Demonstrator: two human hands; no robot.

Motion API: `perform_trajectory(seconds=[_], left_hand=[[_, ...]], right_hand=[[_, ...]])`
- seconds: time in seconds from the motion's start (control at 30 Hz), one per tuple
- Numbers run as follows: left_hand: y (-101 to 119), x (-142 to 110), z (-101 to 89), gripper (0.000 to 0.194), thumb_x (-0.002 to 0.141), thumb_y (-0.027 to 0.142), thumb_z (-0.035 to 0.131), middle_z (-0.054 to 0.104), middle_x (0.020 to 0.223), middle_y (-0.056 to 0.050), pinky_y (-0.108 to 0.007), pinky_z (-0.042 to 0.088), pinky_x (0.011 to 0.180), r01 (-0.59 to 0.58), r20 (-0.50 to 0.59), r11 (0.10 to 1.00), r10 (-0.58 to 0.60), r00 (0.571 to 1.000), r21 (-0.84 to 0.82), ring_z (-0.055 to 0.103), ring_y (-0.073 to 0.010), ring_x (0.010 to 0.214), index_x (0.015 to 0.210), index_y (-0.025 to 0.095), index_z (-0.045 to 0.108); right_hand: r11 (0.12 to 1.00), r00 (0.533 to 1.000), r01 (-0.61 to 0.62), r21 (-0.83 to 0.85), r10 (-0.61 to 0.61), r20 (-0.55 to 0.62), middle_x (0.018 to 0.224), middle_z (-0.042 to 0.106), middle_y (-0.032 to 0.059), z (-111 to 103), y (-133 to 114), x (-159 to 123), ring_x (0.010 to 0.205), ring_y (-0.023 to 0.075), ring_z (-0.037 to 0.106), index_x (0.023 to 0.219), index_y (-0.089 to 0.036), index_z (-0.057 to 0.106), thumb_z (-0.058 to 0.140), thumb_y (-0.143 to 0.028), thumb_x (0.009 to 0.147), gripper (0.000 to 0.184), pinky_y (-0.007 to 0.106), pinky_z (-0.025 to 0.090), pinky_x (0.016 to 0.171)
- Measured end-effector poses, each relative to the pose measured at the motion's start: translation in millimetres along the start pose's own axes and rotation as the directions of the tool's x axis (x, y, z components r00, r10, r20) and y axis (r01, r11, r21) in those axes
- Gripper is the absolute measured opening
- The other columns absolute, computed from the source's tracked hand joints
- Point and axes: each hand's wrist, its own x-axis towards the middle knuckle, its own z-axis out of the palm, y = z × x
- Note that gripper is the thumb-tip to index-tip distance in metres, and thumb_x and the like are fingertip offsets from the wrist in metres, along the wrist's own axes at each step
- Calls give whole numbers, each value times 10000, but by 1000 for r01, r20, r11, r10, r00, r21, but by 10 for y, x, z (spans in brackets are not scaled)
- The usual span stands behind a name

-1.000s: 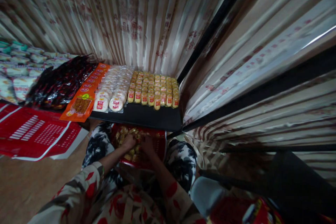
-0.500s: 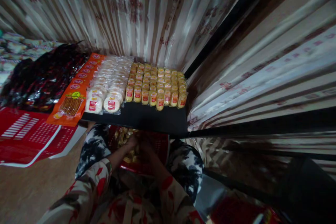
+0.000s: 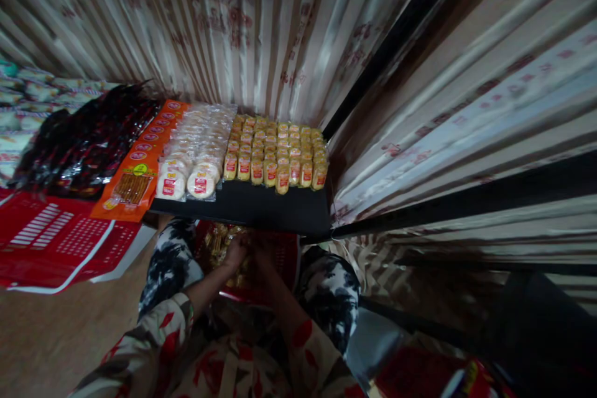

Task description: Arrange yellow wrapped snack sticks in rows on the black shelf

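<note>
Under the front edge of the black shelf (image 3: pixel 261 210), head view: the person's two hands work close together, btwn the knees, over a red container (image 3: pixel 285 255) (bag or box, can't tell). Gold pkts (image 3: pixel 216 240) lie in it, mostly by the L hand (image 3: pixel 237 251) & just below it. L fingers look curled inward at the pkts; can't tell if they pinch one. R hand (image 3: pixel 262 250) is dark & blurred, right beside the L; can't tell if it's spread or gripping, nor whether the two touch.

On the shelf, R to L: rows of small yellow packs (image 3: pixel 280 154), 2 rows of round white packs (image 3: pixel 200 183) in clear wrap, an orange pack (image 3: pixel 134 177) w/ its lower end over the shelf edge, a heap of dark packs (image 3: pixel 88 143), then white packs (image 3: pixel 35 115). Red printed sheet (image 3: pixel 60 242) hangs below the dark heap. Pleated curtain (image 3: pixel 252 18) behind.
</note>
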Motion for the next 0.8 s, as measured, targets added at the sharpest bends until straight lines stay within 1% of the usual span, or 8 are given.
perform_trajectory(seconds=[0.13, 0.2, 0.27, 0.33, 0.4, 0.57, 0.7, 0.8], left_hand=[[118, -180, -87, 282, 694, 67, 484, 639, 802, -43, -239, 445, 702, 1, -86, 998, -6, 996, -60, 584, -143, 737, 947, 138, 588], [181, -250, -152, 273, 701, 99, 501, 636, 795, -38, -251, 450, 704, -12, -120, 996, 1, 993, -89, 587, -150, 736, 958, 139, 585], [252, -314, -226, 265, 691, 101, 515, 629, 783, -25, -253, 452, 713, -36, -131, 994, 22, 991, -105, 586, -149, 742, 942, 149, 587], [333, -383, -298, 276, 668, 83, 532, 621, 777, -16, -241, 451, 706, -56, -128, 988, 38, 991, -143, 580, -139, 735, 930, 153, 583], [418, -464, -360, 278, 659, 79, 545, 612, 774, -15, -223, 451, 670, -65, -113, 975, 41, 993, -212, 573, -123, 694, 925, 151, 574], [571, -663, -442, 274, 691, 150, 558, 545, 704, 21, -177, 409, 480, -45, -42, 918, 31, 999, -395, 516, -69, 498, 962, 154, 519], [633, -766, -470, 316, 686, 199, 587, 532, 738, 26, -149, 371, 409, -63, -20, 900, 60, 998, -432, 528, -58, 479, 980, 168, 476], [703, -816, -498, 298, 693, 201, 571, 535, 750, 20, -141, 377, 410, -79, -2, 896, 86, 996, -436, 538, -61, 510, 972, 170, 475]], right_hand=[[1000, 999, -10, 22, 11, -52, 734, 661, 7, -25, -55, -122, 698, 158, 592, 784, -210, 641, 521, -291, 690, 173, 254, 446, 621], [999, 997, -20, 36, 23, -79, 702, 649, 3, -55, -94, -204, 646, 152, 575, 754, -204, 628, 506, -290, 653, 181, 244, 433, 579], [998, 995, -18, 52, 23, -95, 695, 634, -1, -99, -144, -291, 631, 146, 556, 733, -198, 617, 503, -295, 618, 189, 237, 425, 562], [998, 996, 2, 66, 4, -92, 695, 619, -4, -151, -211, -378, 636, 142, 544, 710, -192, 610, 516, -305, 590, 190, 232, 423, 563], [996, 998, 10, 92, -4, -65, 674, 600, -8, -199, -294, -464, 617, 137, 530, 700, -188, 602, 531, -314, 574, 191, 227, 415, 544], [988, 999, -36, 149, 40, -26, 604, 561, -32, -300, -530, -658, 542, 122, 489, 683, -192, 583, 562, -317, 539, 192, 225, 385, 492], [984, 997, -77, 161, 75, 19, 544, 532, -51, -409, -692, -770, 495, 110, 458, 678, -193, 569, 574, -312, 540, 183, 224, 369, 478], [976, 997, -76, 202, 68, 46, 565, 544, -49, -492, -797, -825, 494, 102, 451, 684, -193, 559, 576, -308, 535, 189, 217, 357, 473]])
